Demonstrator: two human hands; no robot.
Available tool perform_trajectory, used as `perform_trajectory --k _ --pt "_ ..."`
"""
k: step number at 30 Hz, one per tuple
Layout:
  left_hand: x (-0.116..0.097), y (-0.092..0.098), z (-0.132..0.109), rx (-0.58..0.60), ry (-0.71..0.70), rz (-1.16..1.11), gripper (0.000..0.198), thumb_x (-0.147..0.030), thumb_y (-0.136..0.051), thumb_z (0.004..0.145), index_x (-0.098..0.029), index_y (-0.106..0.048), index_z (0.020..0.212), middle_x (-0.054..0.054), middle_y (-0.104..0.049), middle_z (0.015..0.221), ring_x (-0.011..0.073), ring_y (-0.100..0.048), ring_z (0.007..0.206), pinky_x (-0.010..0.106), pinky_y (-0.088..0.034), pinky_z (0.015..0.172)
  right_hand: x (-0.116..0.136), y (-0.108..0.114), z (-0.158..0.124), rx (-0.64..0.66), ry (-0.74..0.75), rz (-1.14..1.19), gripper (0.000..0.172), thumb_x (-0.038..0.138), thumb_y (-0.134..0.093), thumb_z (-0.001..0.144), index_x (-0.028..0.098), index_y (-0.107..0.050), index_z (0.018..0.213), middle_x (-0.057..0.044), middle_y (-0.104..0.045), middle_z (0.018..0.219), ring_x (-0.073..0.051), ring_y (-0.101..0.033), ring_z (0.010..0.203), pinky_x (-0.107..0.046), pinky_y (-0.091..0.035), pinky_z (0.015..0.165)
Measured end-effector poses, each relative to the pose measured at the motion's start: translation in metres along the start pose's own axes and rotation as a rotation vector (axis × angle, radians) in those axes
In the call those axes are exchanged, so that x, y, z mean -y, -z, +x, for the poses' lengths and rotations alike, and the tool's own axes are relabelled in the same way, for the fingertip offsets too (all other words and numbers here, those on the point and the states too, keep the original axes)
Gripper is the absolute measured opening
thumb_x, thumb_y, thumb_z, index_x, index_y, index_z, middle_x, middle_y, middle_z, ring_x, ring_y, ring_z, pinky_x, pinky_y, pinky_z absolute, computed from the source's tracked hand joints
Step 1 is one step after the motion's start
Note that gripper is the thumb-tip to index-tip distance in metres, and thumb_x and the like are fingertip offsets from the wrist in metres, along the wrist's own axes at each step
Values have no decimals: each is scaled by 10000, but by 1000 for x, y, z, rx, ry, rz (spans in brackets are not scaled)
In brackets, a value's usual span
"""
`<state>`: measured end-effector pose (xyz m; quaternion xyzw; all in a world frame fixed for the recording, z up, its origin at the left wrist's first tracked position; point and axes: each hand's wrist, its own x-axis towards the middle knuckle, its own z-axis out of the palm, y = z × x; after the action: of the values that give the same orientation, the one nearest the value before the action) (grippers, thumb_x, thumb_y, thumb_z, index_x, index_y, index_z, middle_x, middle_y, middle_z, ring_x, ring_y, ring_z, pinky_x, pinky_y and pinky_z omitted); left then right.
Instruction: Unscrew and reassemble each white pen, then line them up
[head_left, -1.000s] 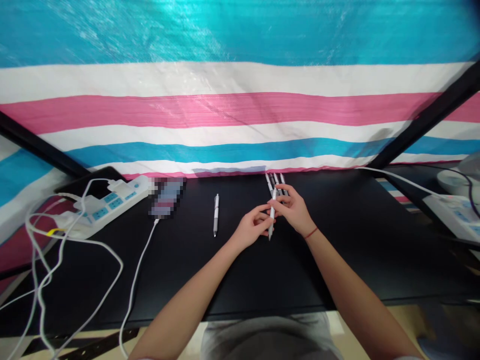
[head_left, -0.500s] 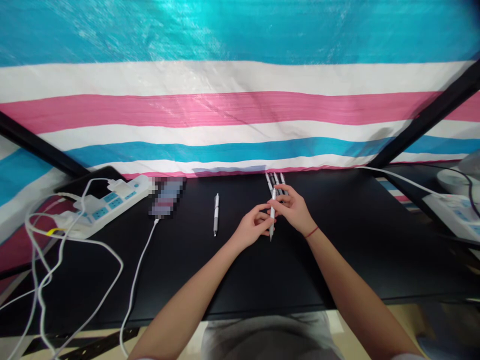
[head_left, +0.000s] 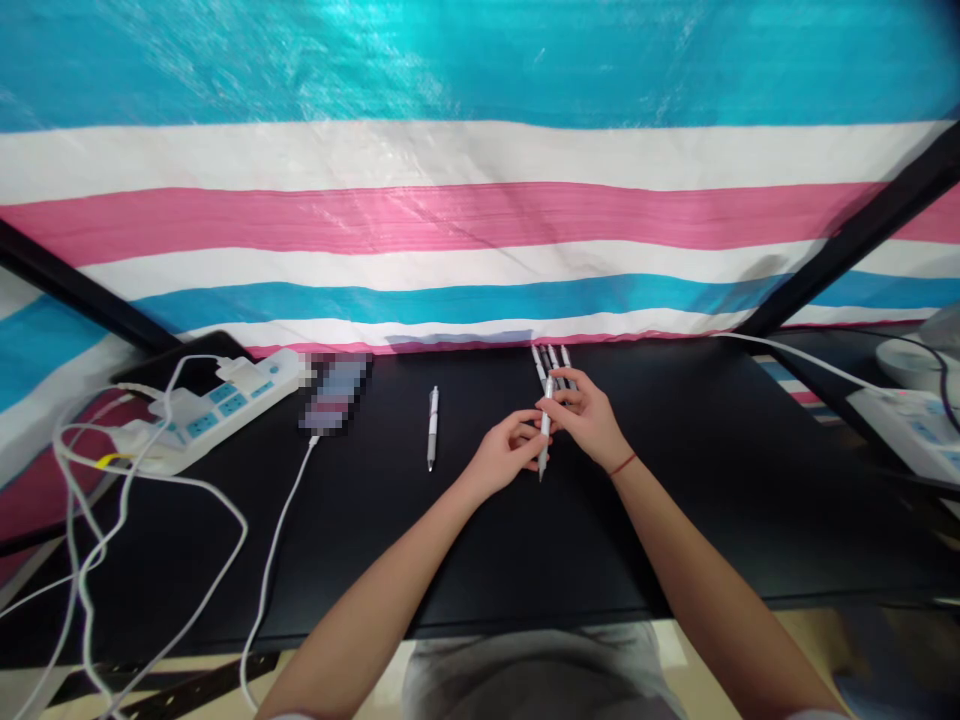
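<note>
Far left on the black desk (head_left: 675, 540) sits a white power strip (head_left: 225, 405) with blue sockets and plugged-in chargers. Behind it lies a dark flat device (head_left: 184, 352), and a loose tangle of white cables (head_left: 75, 500) spills toward the near left. Just right of the strip is a smartphone (head_left: 334, 392), too blurred to read, with a white charging cable (head_left: 274, 570) running toward the near edge.

Further right, a lone white retractable pen (head_left: 433, 430) lies with its tip toward the near side, well apart from both hands. Five pens show in all: this one, one in the hands, and three lying side by side at the far desk edge. Those three pens (head_left: 551, 363) are partly hidden behind the fingers, so a further one could be concealed.

The held pen (head_left: 545, 425) stands in the middle of the desk, tip pointing near. The left hand (head_left: 510, 455) has its fingers curled against the lower barrel, while the right hand (head_left: 589, 420) pinches the upper barrel between thumb and fingers, so both hands are closed on it. The right hand is nearest the group of three. A red string (head_left: 622, 464) circles the right wrist.

At far right, a second power strip (head_left: 900, 430) rests on a lower surface, and a striped tarp (head_left: 450, 220) hangs behind everything.
</note>
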<state>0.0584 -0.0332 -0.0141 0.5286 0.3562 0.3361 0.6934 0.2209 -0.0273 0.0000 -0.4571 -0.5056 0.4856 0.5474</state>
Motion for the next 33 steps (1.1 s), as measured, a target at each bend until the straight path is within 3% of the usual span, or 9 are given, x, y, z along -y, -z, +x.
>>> perform_trajectory --k 11,17,19,22,25,29,33 --pt "-3 0 0 -4 5 10 476 -388 -703 738 -185 -550 1141 56 -661 889 153 -659 736 299 -567 645 -1 -1 -1 -44 26 -51 479 403 -704 712 238 -507 1116 40 -605 695 -163 -642 578 -316 -569 566" --pt "-2 -1 1 -73 -2 -55 526 -377 -712 730 -180 -548 1189 56 -661 900 158 -653 757 311 -572 651 -4 -3 1 -16 -2 -47 660 453 -668 742 259 -387 1307 -7 -634 868 -153 -641 644 -298 -559 569" --pt "-3 0 1 -155 -20 -79 525 -375 -710 731 -180 -557 1194 59 -662 932 162 -650 798 306 -572 673 -4 -3 -1 3 27 -132 563 459 -631 774 246 -439 1259 -28 -623 929 -148 -633 667 -278 -540 550" --pt "-5 3 2 -300 -59 -122 459 -372 -707 735 -171 -593 1131 66 -656 1000 158 -636 870 280 -561 728 -2 -6 -5 125 135 -406 338 410 -634 785 211 -586 1054 -14 -607 831 -138 -598 663 -261 -509 578" --pt "-8 5 2 -413 -94 -161 396 -355 -731 708 -176 -607 1039 36 -622 999 133 -614 877 257 -549 759 -3 -14 -9 208 241 -609 244 343 -610 805 218 -620 1015 -7 -608 780 -130 -555 627 -265 -492 603" --pt "-13 8 2 -392 -137 -137 400 -371 -727 702 -196 -600 1038 -6 -559 905 113 -590 826 294 -554 776 -7 -17 -7 83 297 -658 181 339 -545 844 214 -647 926 -37 -643 812 -158 -589 675 -277 -491 617" --pt "-27 23 -2 -399 -154 185 410 -407 -622 785 -200 -582 1137 19 -578 896 129 -577 765 283 -548 679 -11 11 5 -222 218 -687 246 405 -567 814 191 -667 881 -58 -677 777 -192 -628 683 -306 -498 656"
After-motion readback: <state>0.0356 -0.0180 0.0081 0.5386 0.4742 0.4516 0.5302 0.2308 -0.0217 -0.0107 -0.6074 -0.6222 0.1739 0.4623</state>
